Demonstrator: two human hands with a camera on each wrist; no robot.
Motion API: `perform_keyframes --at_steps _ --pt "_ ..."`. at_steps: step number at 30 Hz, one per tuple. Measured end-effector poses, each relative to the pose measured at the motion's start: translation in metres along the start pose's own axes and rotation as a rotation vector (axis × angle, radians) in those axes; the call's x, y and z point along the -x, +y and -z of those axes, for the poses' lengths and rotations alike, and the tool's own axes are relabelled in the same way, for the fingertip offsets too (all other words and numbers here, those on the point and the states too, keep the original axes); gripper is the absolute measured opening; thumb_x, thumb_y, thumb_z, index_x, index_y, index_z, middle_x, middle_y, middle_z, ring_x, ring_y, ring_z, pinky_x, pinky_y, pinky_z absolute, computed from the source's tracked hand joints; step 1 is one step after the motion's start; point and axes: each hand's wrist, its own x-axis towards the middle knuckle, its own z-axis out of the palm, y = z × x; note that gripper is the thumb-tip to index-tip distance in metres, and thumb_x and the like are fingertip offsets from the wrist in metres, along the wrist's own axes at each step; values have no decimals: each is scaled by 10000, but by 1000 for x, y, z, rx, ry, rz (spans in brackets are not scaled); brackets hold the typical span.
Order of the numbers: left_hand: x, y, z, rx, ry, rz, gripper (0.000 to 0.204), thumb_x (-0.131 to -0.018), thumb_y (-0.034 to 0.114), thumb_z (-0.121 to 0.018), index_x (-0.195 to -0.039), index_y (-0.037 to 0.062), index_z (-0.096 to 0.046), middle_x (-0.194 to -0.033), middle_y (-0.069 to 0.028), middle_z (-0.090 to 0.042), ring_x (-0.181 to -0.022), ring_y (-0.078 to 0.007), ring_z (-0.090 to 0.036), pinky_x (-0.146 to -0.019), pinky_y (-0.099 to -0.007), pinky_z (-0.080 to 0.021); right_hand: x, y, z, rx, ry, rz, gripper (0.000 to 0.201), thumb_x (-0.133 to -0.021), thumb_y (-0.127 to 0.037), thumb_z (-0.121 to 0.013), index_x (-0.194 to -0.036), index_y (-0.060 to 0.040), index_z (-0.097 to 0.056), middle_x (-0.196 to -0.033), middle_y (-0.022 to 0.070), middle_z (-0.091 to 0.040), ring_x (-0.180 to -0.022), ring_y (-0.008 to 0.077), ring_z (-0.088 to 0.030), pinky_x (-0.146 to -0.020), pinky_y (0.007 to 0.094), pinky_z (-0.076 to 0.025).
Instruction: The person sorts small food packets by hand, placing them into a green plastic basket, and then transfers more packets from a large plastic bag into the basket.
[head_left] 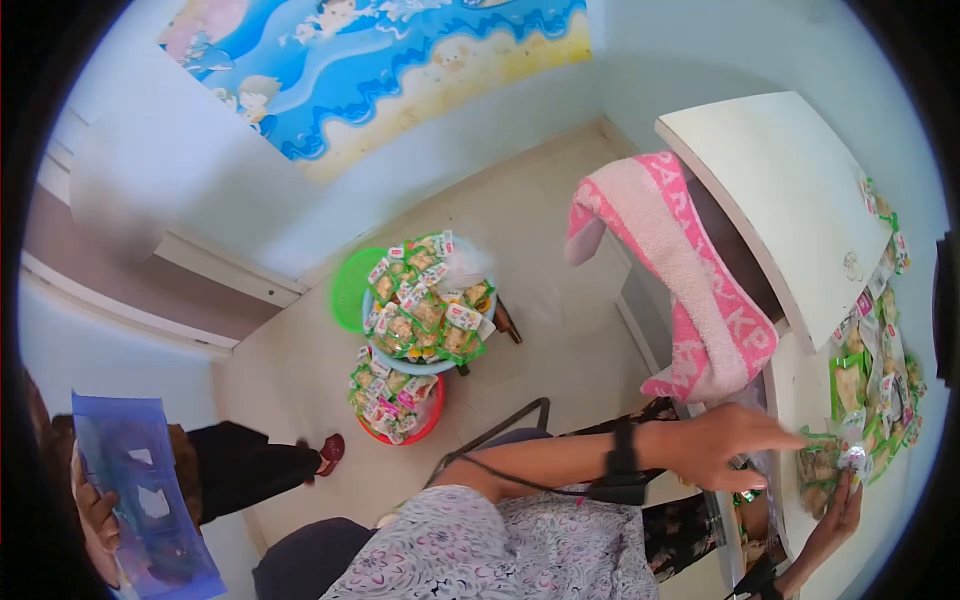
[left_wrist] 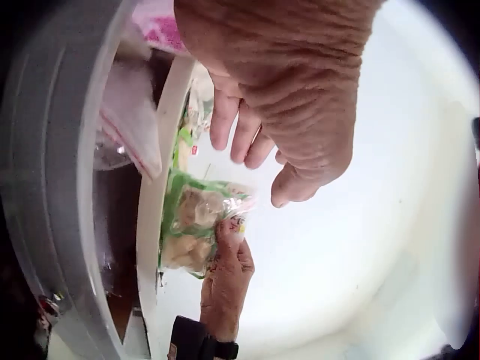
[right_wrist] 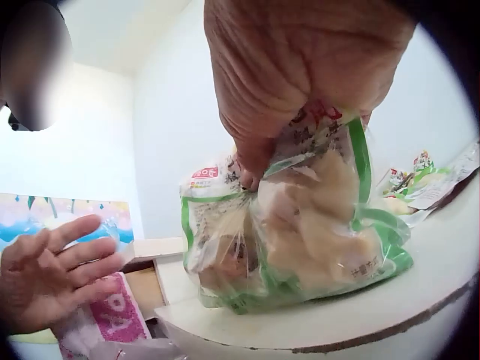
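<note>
My right hand (head_left: 840, 515) pinches two clear-and-green snack packets (head_left: 818, 468) by their tops, over the white desk top. In the right wrist view, pale brown food pieces show through the packets (right_wrist: 315, 217), whose bottoms stand close on the desk surface. My left hand (head_left: 722, 447) reaches in from the other side, fingers fairly straight and holding nothing. The left wrist view has the left hand (left_wrist: 277, 97) above the packets (left_wrist: 199, 221), its fingertips apart from them. More green-edged packets (head_left: 885, 400) lie farther along the desk, by the wall.
A pink-and-white towel (head_left: 690, 270) hangs over the open drawer unit beside the desk. On the floor stand a light blue basin (head_left: 440, 367) and a red basin (head_left: 432, 425), both heaped with packets. Another person holds a blue translucent folder (head_left: 150, 490) at the left.
</note>
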Motion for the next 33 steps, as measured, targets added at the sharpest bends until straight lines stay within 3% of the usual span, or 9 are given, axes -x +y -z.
perform_keyframes --at_steps 4,8,10,13,18,21,26,30,33 --pt "49 48 49 -127 158 44 353 -869 91 -754 -1203 23 -662 -944 -89 -709 -807 -229 -722 -731 -331 -563 -11 11 -1 33 -65 37 369 -1057 -70 -511 -1379 93 -591 -1348 187 -665 -1242 241 -628 -1072 347 -462" --pt "92 112 96 -377 460 184 271 -921 30 -726 -1185 13 -667 -901 -80 -714 -792 -167 -717 -707 -316 -566 -12 14 -4 177 -77 163 371 -1054 -58 -475 -1380 41 -620 -1361 194 -655 -1254 275 -625 -1074 348 -459" --pt "115 124 108 -328 787 306 211 -948 27 -697 -1154 3 -663 -892 -96 -718 -769 -167 -715 -688 -306 -569 -15 4 -8 160 -83 139 376 -1058 -67 -460 -1383 19 -628 -1372 194 -647 -1257 281 -622 -1072 351 -461" --pt "148 124 148 -454 1187 370 156 -1010 57 -610 -1145 -12 -642 -877 -108 -714 -718 -161 -687 -684 -299 -568 2 -41 -17 173 101 340 239 -989 -135 -716 -1179 2 -762 -798 146 -740 -560 204 -586 -498 373 -480" --pt "274 109 223 -544 1619 403 174 -1026 119 -608 -1154 13 -658 -872 -96 -724 -692 -148 -694 -639 -270 -566 10 -43 -16 104 129 290 250 -986 -148 -720 -1143 44 -752 -780 148 -720 -563 199 -582 -495 369 -475" --pt "361 97 257 -355 1873 402 188 -1027 128 -596 -1170 17 -646 -895 -97 -722 -701 -162 -694 -611 -268 -562 8 -41 -17 104 135 255 277 -999 -165 -704 -1162 55 -742 -775 151 -715 -565 201 -581 -495 370 -479" --pt "493 72 278 -70 2040 541 239 -1006 158 -618 -1201 20 -616 -949 -109 -715 -730 -188 -704 -607 -286 -574 4 -39 -15 95 113 172 292 -1026 -154 -656 -1210 63 -719 -896 167 -734 -668 207 -635 -536 357 -515" --pt "551 49 281 72 2184 591 292 -990 211 -648 -1212 24 -614 -990 -122 -716 -778 -229 -712 -631 -343 -594 -11 -8 -2 214 82 305 276 -1032 -151 -643 -1217 36 -728 -989 164 -741 -717 216 -651 -554 350 -532" --pt "625 20 273 102 2179 467 304 -985 239 -655 -1214 44 -606 -1058 -123 -703 -890 -263 -702 -714 -396 -594 -14 -17 2 297 74 302 290 -1030 -177 -651 -1218 29 -731 -1005 169 -740 -731 219 -653 -559 348 -534"
